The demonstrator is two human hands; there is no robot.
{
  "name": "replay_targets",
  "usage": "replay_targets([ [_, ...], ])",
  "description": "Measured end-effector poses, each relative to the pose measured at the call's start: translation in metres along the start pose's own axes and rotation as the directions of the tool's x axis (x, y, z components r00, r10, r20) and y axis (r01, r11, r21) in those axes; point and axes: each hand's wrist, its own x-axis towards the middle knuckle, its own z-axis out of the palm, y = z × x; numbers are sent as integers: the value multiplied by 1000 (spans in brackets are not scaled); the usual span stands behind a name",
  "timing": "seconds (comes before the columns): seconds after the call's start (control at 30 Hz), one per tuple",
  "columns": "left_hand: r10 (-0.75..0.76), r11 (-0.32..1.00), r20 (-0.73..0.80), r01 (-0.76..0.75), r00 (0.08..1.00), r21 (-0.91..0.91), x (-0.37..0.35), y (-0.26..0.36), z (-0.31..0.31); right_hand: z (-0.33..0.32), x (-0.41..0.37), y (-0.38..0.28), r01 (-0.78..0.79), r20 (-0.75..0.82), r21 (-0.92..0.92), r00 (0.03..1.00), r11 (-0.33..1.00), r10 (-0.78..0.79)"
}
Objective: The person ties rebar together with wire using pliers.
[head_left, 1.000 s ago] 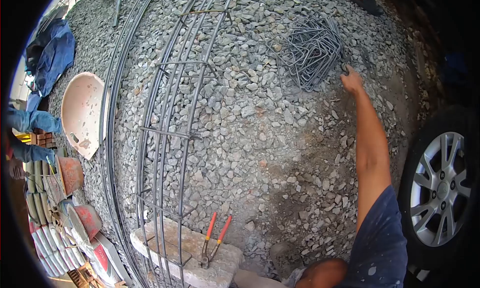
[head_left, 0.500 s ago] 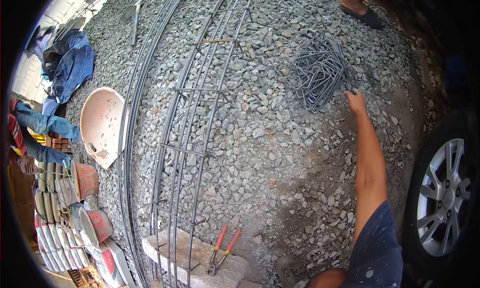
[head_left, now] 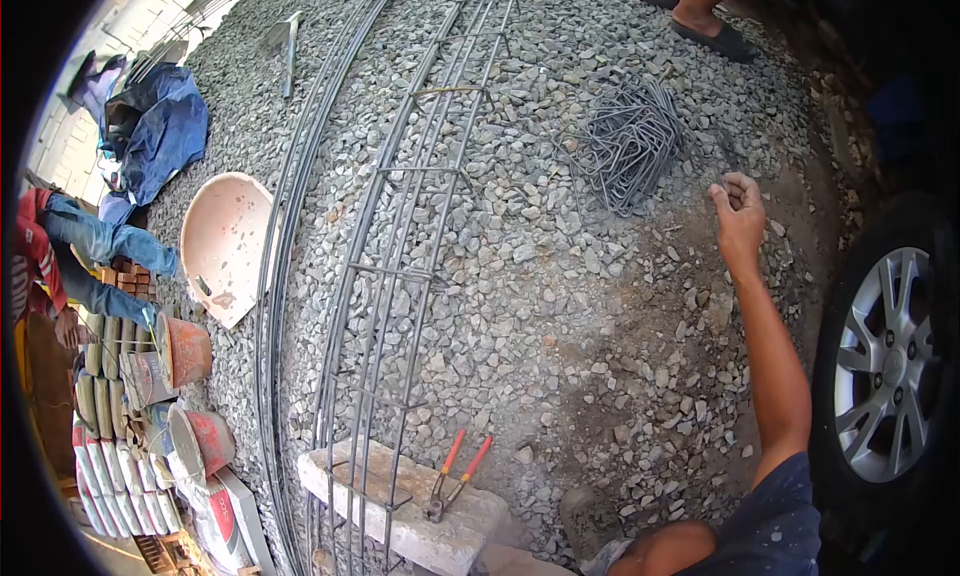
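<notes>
**A:** Where is the right hand (head_left: pixel 738 216)?

**B:** Right of centre, in the upper half of the frame, at the end of a bare arm that runs up from the lower right corner. It is lifted off the gravel (head_left: pixel 560 306), with the fingers curled in toward the palm, nearly closed. I cannot tell whether anything thin sits inside the curl.

**A:** What lies nearest to it?

**B:** The pile of bent steel stirrups (head_left: pixel 630 141), up and to the left of the hand, lying on the stones. It is near the hand but not touching.

**A:** And further out?

**B:** At the right edge there is a car wheel (head_left: pixel 890 366) with a silver rim. At the top, above the pile, are another person's feet in sandals (head_left: pixel 705 21). Left of centre, a long rebar cage (head_left: pixel 390 273) runs from the top of the frame to the bottom, its lower end resting on a concrete block (head_left: pixel 460 536). A pair of pincers (head_left: pixel 438 501) with red handles lies on that block, just right of the cage.

**A:** And the left side?

**B:** A bundle of loose bars (head_left: pixel 270 276) lies alongside the cage. Past it is a pale pink basin (head_left: pixel 225 241), tilted on the gravel, and a blue tarp (head_left: pixel 160 126) in the upper left. At the left edge is a person in jeans (head_left: pixel 90 246), with orange buckets (head_left: pixel 185 351) and stacked sacks (head_left: pixel 100 476) below.
</notes>
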Motion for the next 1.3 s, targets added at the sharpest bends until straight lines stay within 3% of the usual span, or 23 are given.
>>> replay_targets([
  [0.03,-17,1000,-22,16,1000,-15,-9,-1,-8,10,-17,-36,-40,114,134,993,990,25],
  [0.07,361,914,-85,-371,929,-162,44,-21,7,20,-35,-73,-91,242,265,970,960,25],
  [0.1,308,897,4,-289,952,-334,39,58,12,29,-56,-107,-107,354,319,935,942,-14],
  [0.13,405,854,133,-323,905,-407,27,146,6,38,-79,-138,-129,463,375,884,918,-65],
  [0.17,495,774,212,-317,843,-548,23,190,13,47,-104,-169,-135,545,437,826,889,-142],
  [0.23,735,488,345,-102,584,-867,20,246,43,64,-157,-228,-225,681,548,679,806,-274],
  [0.3,809,348,338,72,480,-935,-2,288,65,73,-209,-278,-298,754,608,509,736,-416],
  [0.37,770,208,191,43,609,-977,-8,301,67,80,-253,-311,-284,744,656,399,699,-536],
  [0.43,602,-54,174,257,780,-965,-2,297,53,88,-287,-327,-394,833,550,320,736,-451],
  [0.47,595,-71,163,254,787,-964,3,285,44,88,-294,-337,-385,834,550,306,741,-459],
  [0.57,501,-261,187,354,845,-898,12,240,23,88,-311,-368,32,641,757,163,653,-750],
  [0.6,486,-274,187,352,854,-895,14,226,23,89,-323,-371,28,644,756,142,654,-751],
  [0.67,373,-427,111,277,921,-861,24,198,26,94,-349,-377,-18,689,714,199,700,-697],
  [0.7,369,-450,115,286,922,-846,26,185,27,96,-367,-381,-202,829,557,191,805,-526],
  [0.73,361,-464,118,288,925,-837,28,174,28,99,-380,-386,-192,834,551,177,812,-523],
  [0.8,318,-486,133,281,939,-828,27,155,33,105,-401,-393,-399,959,277,52,874,-280],
  [0.93,308,-752,197,366,931,-549,13,126,46,110,-450,-397,-555,976,200,44,807,-211],
  [1.0,370,-776,211,426,905,-465,6,104,66,105,-472,-385,-514,972,232,85,826,-220],
  [1.07,399,-480,230,416,888,-772,0,89,79,99,-486,-373,-421,952,305,150,854,-266],
  [1.1,368,-427,254,405,895,-808,-3,85,80,99,-488,-363,-434,960,278,135,857,-244],
  [1.2,293,-405,241,348,925,-846,-5,82,82,93,-491,-353,-433,944,317,229,844,-237],
  [1.23,267,-390,241,333,933,-859,-4,82,81,93,-489,-339,-156,895,423,222,892,-386],
  [1.3,283,-407,246,349,927,-844,-4,78,87,98,-493,-337,-253,921,342,282,905,-270],
])
